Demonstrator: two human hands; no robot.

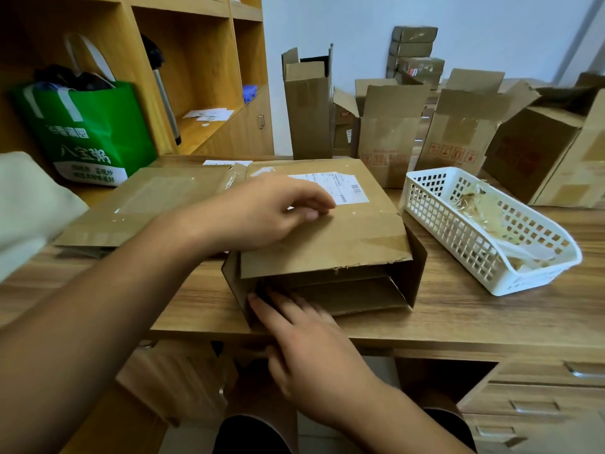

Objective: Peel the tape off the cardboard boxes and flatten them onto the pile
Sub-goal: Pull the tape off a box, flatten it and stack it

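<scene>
at the near edge of the desk (458, 316), the box (360, 237) lies open-ended, left hand (262, 214) pressing its top with loosely bent fingers (314, 199), right hand (314, 355) flat-fingered at the inner flap (353, 296), neither gripping; uneven pressing could skid it off or tear the flap.

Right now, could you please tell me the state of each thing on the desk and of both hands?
Box: near end open, label on top, not flattened.
Left hand: rests on the box top, fingers bent.
Right hand: fingers straight, at the box's open end.
Pile: flat, left of the box.
Basket: holds crumpled tape.
Back boxes: upright, top flaps open.
</scene>
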